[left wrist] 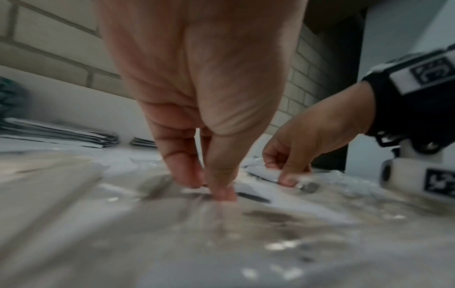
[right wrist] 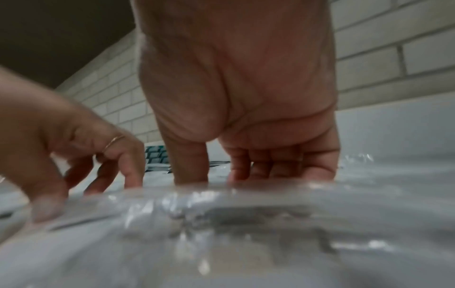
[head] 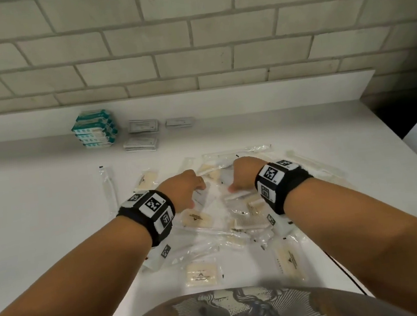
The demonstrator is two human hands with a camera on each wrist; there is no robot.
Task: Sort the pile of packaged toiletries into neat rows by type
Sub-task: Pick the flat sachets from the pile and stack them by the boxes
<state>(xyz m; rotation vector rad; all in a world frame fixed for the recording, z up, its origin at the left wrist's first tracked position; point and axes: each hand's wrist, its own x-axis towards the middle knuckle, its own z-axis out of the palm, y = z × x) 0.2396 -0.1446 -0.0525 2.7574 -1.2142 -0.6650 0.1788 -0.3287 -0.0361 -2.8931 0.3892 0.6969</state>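
A loose pile of clear-wrapped toiletries (head: 220, 235) covers the middle of the white counter (head: 36, 207): cream soap bars (head: 201, 272), a comb (head: 251, 222) and long thin packets. Both hands reach down into its far part. In the left wrist view my left hand (left wrist: 219, 189) pinches the edge of a flat white sachet (left wrist: 248, 192) between thumb and forefinger. My right hand (left wrist: 283, 175) curls its fingers and thumb on a white sachet (left wrist: 261, 171) just beyond. I cannot tell if it is the same one. In the right wrist view crinkled plastic (right wrist: 221, 204) hides my right fingertips.
Against the back ledge stand a stack of teal packs (head: 93, 129) and three small stacks of white sachets (head: 143, 126) (head: 141, 143) (head: 180, 122). One long clear packet (head: 107, 187) lies apart on the left. The counter ends at the right (head: 390, 139).
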